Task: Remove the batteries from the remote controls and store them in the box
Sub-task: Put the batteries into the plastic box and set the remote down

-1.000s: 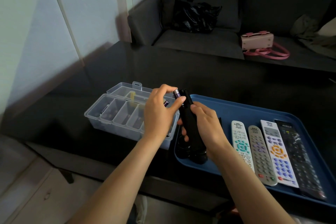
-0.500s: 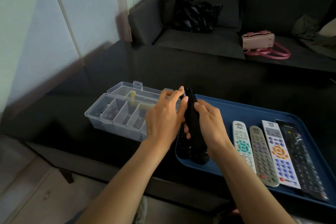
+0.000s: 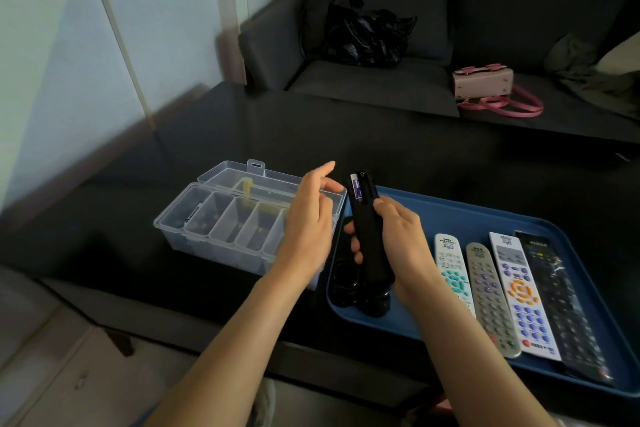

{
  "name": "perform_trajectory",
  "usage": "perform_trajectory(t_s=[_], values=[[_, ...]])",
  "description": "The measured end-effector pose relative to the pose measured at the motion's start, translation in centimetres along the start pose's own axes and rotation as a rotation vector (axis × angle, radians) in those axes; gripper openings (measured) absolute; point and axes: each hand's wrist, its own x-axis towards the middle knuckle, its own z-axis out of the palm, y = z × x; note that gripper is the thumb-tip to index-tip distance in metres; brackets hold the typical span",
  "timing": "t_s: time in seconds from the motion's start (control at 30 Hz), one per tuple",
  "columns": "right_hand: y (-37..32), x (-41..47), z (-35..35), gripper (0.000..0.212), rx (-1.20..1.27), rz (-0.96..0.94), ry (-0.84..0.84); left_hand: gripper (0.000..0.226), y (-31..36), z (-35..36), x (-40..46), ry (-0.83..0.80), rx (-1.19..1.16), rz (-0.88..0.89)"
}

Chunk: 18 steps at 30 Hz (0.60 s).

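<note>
My right hand (image 3: 401, 243) grips a black remote (image 3: 372, 263) upright over the left end of the blue tray (image 3: 450, 215). Its battery bay faces me with the cover off. One purple battery (image 3: 356, 189) sits in the left slot; the right slot looks empty. My left hand (image 3: 308, 218) hovers just left of the remote, above the right end of the clear compartment box (image 3: 180, 215). Its index finger and thumb are spread apart and touch nothing. The other fingers curl downward, and I cannot see whether they hold anything.
Several other remotes lie side by side in the tray: a white one (image 3: 452, 270), a grey one (image 3: 488, 295), a white one with orange keys (image 3: 519, 288), a black wrapped one (image 3: 561, 305). Black round items (image 3: 346, 284) lie under the held remote. A sofa with a black bag (image 3: 367, 31) and pink handbag (image 3: 485, 83) stands behind the table.
My left hand has let go of the battery end at the remote's top and moved left over the box, its index finger and thumb spreading. The battery now lies flat in its slot.
</note>
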Motion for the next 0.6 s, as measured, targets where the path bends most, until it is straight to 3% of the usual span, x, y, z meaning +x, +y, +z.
perform_trajectory(t_s=[0.17, 0.3, 0.43, 0.6], values=[[0.07, 0.05, -0.19, 0.028, -0.021, 0.008, -0.006, 0.026, 0.23, 0.16, 0.29, 0.062, -0.324, -0.016], [0.14, 0.06, -0.35, 0.029, -0.052, 0.016, -0.008, 0.013, 0.27, -0.06, 0.46, 0.085, -0.437, -0.035], [0.09, 0.07, -0.38, 0.029, -0.056, 0.015, -0.032, 0.012, 0.40, -0.25, 0.66, 0.086, -0.327, -0.047], [0.42, 0.16, -0.25, 0.030, -0.119, -0.010, -0.043, 0.020, -0.16, 0.14, 0.60, 0.108, 0.045, 0.055]])
